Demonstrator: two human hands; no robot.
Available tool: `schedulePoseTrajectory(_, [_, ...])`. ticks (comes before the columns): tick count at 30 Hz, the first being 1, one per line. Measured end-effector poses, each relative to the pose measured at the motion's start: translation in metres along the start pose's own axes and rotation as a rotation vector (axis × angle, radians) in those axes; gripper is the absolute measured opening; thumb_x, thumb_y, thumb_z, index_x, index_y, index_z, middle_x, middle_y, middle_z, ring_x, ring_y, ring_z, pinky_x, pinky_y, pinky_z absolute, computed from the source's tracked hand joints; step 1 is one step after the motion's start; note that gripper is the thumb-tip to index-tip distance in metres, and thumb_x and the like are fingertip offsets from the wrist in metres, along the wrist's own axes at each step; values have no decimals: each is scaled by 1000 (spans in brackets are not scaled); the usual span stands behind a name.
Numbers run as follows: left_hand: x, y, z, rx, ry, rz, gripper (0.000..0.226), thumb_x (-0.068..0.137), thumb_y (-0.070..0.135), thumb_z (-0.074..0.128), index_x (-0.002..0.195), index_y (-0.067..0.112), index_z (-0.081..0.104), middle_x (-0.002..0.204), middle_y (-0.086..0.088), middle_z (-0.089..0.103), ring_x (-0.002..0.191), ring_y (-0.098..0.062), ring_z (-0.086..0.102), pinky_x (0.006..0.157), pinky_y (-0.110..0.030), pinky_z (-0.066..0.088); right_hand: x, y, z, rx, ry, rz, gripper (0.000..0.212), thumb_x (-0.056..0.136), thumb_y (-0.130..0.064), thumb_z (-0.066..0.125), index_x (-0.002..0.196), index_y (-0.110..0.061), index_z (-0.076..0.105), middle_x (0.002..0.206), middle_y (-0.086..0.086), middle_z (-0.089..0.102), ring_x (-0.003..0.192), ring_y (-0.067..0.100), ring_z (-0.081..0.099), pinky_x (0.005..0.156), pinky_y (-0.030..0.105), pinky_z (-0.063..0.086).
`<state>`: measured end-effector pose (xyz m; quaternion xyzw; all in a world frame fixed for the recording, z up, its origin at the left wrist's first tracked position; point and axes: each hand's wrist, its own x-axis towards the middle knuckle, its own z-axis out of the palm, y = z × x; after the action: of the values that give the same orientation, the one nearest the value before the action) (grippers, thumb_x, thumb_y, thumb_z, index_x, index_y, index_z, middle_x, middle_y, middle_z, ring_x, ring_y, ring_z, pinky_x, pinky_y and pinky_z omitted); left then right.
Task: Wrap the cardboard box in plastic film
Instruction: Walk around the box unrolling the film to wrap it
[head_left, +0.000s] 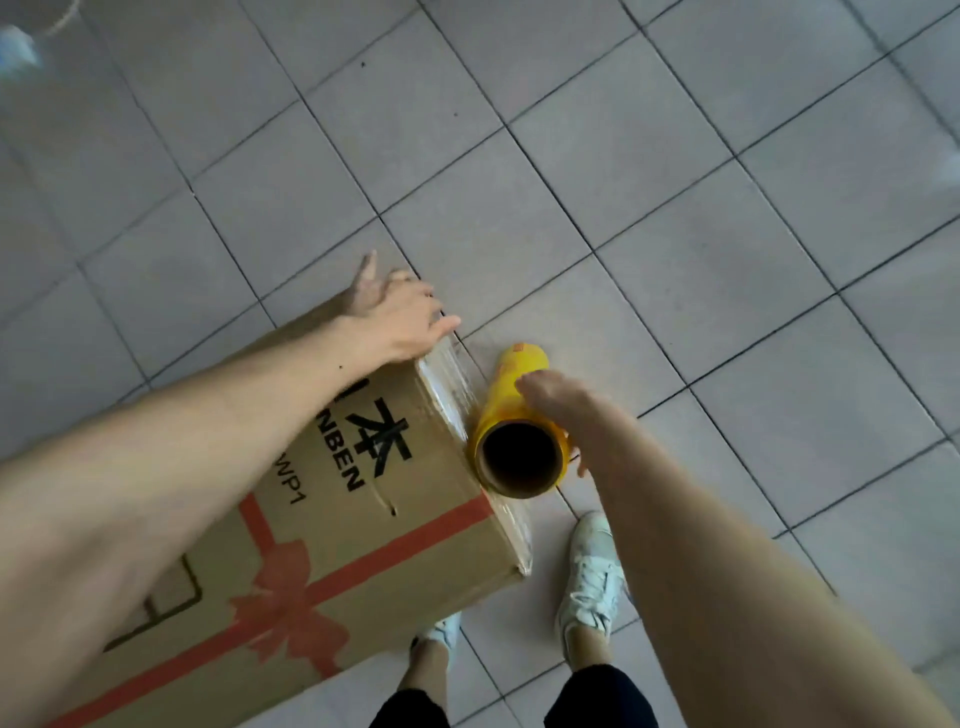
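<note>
A large cardboard box (332, 525) with a red printed ribbon and black lettering stands on the tiled floor at lower left. Clear plastic film (457, 384) covers its right side face. My left hand (400, 317) lies with spread fingers on the box's far top corner, pressing on the film edge there. A yellow film roll (511, 415) with a brown cardboard core stands upright against the box's right side. My right hand (558, 410) grips this roll from the right, fingers curled round it.
Grey floor tiles (675, 208) stretch all around the box. My two feet in white shoes (592, 577) stand just below the box's near right corner. A blurred pale object (21, 47) lies at the top left corner.
</note>
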<state>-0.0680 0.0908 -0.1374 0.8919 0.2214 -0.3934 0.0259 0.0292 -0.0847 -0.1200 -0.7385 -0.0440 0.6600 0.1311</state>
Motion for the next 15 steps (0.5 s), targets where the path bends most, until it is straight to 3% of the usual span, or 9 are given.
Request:
schedulePoseTrajectory(2, [-5, 13, 0, 124, -127, 22, 68, 100, 61, 11, 137, 28, 56, 146, 2, 51, 144, -23, 30, 116, -61, -6, 15, -11, 13, -76, -62, 22, 60, 100, -45, 42, 147, -9, 34, 148, 10, 41, 137, 28, 38, 109, 37, 32])
schedulePoseTrajectory(4, [-12, 16, -1, 224, -179, 8, 73, 99, 62, 8, 133, 23, 60, 139, -2, 58, 145, -25, 29, 118, -58, -3, 20, -6, 23, -103, -97, 143, 79, 78, -67, 62, 135, -17, 40, 125, 3, 48, 122, 27, 48, 91, 37, 40])
schedulePoseTrajectory(6, [-15, 15, -4, 288, -170, 5, 79, 98, 64, 5, 132, 21, 61, 141, -5, 56, 146, -25, 27, 117, -51, 6, 10, 12, 23, -19, -3, 192, 74, 67, -63, 75, 115, -16, 43, 107, 4, 50, 108, 28, 58, 81, 34, 44])
schedulePoseTrajectory(9, [-16, 14, -7, 313, -168, -5, 84, 96, 68, 3, 132, 19, 61, 144, -8, 53, 147, -24, 24, 116, -48, 9, -7, 62, 25, 362, 54, 280, 69, 60, -54, 82, 104, -8, 54, 93, 13, 67, 77, 29, 70, 74, 38, 58])
schedulePoseTrajectory(12, [-13, 13, -5, 322, -165, -18, 86, 95, 69, 6, 132, 15, 62, 144, -11, 51, 146, -26, 26, 116, -50, 9, -15, 116, 34, 734, 9, 333, 86, 54, -61, 78, 117, -7, 54, 99, 22, 71, 81, 35, 72, 85, 51, 56])
schedulePoseTrajectory(15, [-11, 13, -4, 360, -155, -4, 89, 94, 71, 7, 130, 13, 63, 141, -14, 53, 142, -28, 32, 115, -52, 12, -27, 157, 45, 956, -8, 376, 78, 67, -61, 72, 119, -6, 50, 103, 23, 70, 87, 38, 70, 81, 51, 54])
